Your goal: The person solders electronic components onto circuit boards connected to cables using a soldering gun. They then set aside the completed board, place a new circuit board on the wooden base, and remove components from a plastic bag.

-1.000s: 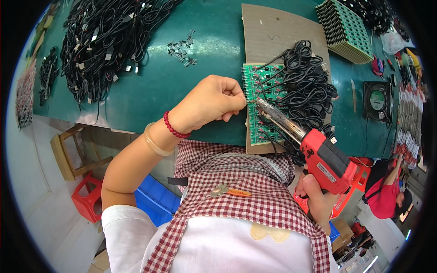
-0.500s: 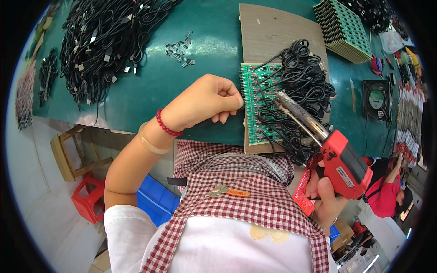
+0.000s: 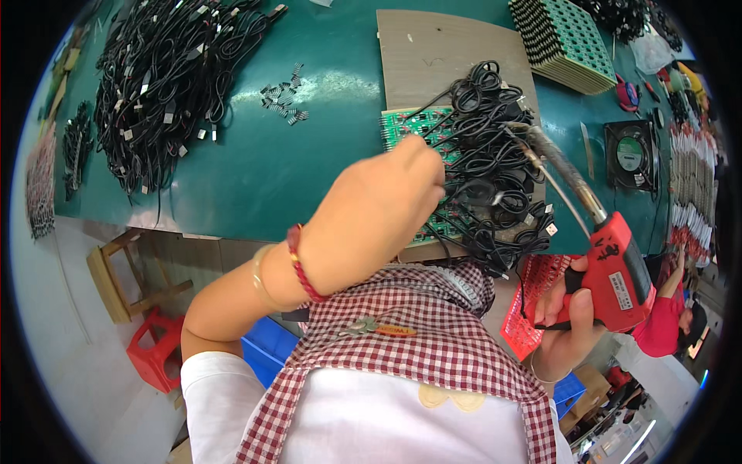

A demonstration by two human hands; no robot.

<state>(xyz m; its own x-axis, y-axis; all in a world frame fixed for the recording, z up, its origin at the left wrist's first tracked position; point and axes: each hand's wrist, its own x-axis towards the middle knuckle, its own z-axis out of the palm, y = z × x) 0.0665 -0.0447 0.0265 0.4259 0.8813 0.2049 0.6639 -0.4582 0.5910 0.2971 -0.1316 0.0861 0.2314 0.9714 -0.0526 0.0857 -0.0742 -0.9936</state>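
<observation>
While gripped pistol-style in right hand (image 3: 568, 325), red soldering gun (image 3: 614, 271) sits off desk's near edge, long metal barrel angled up-left, tip over black cable bundle (image 3: 495, 162). Fingers wrapped tight round handle, one on trigger area. Left hand (image 3: 382, 213) raised above green circuit board panel (image 3: 410, 131), curled into loose fist, fingertips pinched down twd board; can't tell if anything held betw. them. Red bead bracelet (image 3: 303, 267) + pale band at left wrist. Board lies on brown wooden sheet (image 3: 440, 54), cables heaped on its right half, spilling over front edge. Green desk (image 3: 255, 170) underneath. Further out: big tangle of black cables (image 3: 154, 85) far left, small pile of grey connectors (image 3: 282, 97) mid-desk, stack of green boards (image 3: 564, 39) top right, black fan (image 3: 630, 155) at right. Checked apron (image 3: 417, 356) at bottom.
</observation>
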